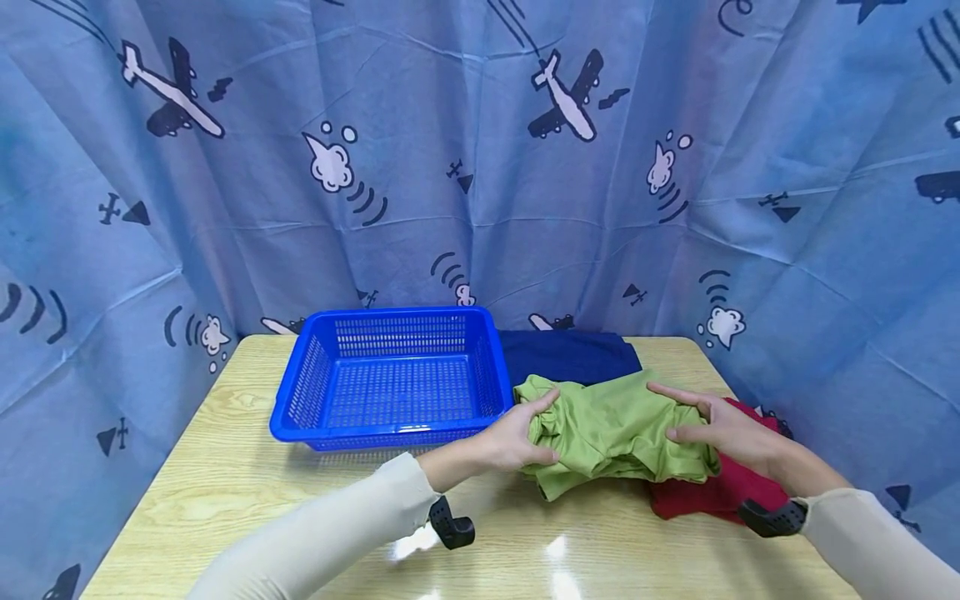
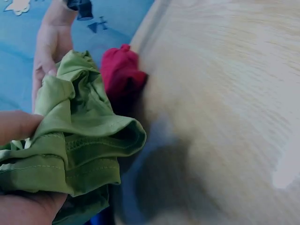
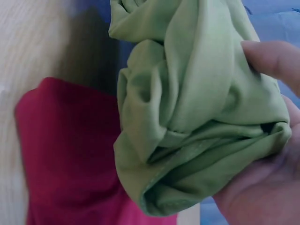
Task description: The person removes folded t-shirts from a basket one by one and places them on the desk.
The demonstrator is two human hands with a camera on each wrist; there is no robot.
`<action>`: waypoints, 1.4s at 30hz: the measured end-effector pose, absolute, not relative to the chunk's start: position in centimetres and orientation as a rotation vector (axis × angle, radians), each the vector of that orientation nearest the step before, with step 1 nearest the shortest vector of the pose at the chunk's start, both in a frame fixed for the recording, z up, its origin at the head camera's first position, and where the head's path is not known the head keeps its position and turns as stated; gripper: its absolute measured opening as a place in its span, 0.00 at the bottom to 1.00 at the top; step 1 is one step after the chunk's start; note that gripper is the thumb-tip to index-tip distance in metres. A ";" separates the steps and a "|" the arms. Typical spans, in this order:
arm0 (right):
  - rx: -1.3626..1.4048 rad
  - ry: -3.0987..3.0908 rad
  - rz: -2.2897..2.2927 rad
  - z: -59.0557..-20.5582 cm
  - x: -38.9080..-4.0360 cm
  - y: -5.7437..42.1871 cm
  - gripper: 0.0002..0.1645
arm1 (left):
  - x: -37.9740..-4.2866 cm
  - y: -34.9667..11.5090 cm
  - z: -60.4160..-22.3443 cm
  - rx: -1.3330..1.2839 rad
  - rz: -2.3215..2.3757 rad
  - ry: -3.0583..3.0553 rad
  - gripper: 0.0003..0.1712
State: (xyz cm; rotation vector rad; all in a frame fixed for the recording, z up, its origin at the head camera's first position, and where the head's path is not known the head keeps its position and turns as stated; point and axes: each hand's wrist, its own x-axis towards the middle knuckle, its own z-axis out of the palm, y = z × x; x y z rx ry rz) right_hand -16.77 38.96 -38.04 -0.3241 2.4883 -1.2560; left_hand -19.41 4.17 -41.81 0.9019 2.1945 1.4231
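Observation:
Between both hands is a crumpled, bundled green garment (image 1: 615, 425) with stitched hems. My left hand (image 1: 517, 433) grips its left end, thumb on one side and fingers on the other, as the left wrist view shows. At the opposite end my right hand (image 1: 735, 433) holds it the same way; in the right wrist view a finger lies on top and the palm is beneath the folds. The bundle is lifted over the table, its shadow falling below. A red garment (image 3: 70, 150) lies under and beside my right hand.
A blue plastic basket (image 1: 498, 367) with perforated walls stands left of the green garment, nothing in it. Dark navy cloth (image 1: 566, 354) lies flat at the back, beside the basket. The wooden table (image 1: 202, 483) ends against a blue curtain (image 1: 420, 167) printed with planes.

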 end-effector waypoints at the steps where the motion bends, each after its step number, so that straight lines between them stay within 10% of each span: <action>1: -0.323 2.488 -1.250 -38.2 -16.7 39.0 0.45 | -19.2 4.3 -42.1 0.891 1.417 2.188 0.55; 42: -0.696 2.401 -1.107 -46.0 -16.1 36.7 0.47 | -18.6 -0.4 -47.6 0.919 0.960 2.441 0.56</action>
